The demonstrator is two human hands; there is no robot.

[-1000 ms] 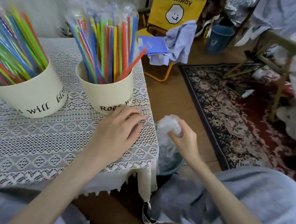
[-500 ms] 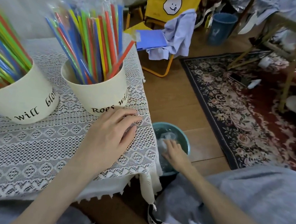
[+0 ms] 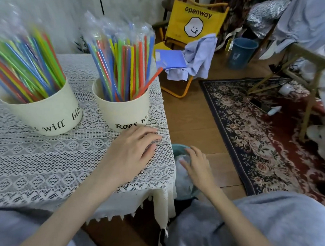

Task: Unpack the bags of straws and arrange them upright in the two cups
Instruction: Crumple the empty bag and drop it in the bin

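Observation:
Two cream cups stand on the lace-covered table [image 3: 39, 162]. The left cup [image 3: 43, 114] holds a leaning bunch of coloured straws [image 3: 23, 69]. The right cup [image 3: 124, 112] holds upright coloured straws [image 3: 123, 66] with clear wrapping still around their tops. My left hand [image 3: 130, 153] lies flat on the cloth just in front of the right cup, fingers apart, holding nothing. My right hand [image 3: 197, 167] hovers open over a teal bin [image 3: 177, 148] on the floor beside the table corner. Crumpled clear plastic [image 3: 182, 178] lies in the bin under the hand.
A yellow folding chair [image 3: 195, 19] with blue cloth and a blue folder stands behind the table. A blue bucket [image 3: 241, 51] sits farther back. A patterned rug [image 3: 262, 133] covers the floor to the right, with a wooden stool's legs [image 3: 309, 106] on it.
My right hand carried the crumpled plastic down into the teal bin, let it go, and has now lifted open above it. My left hand stayed flat on the cloth.

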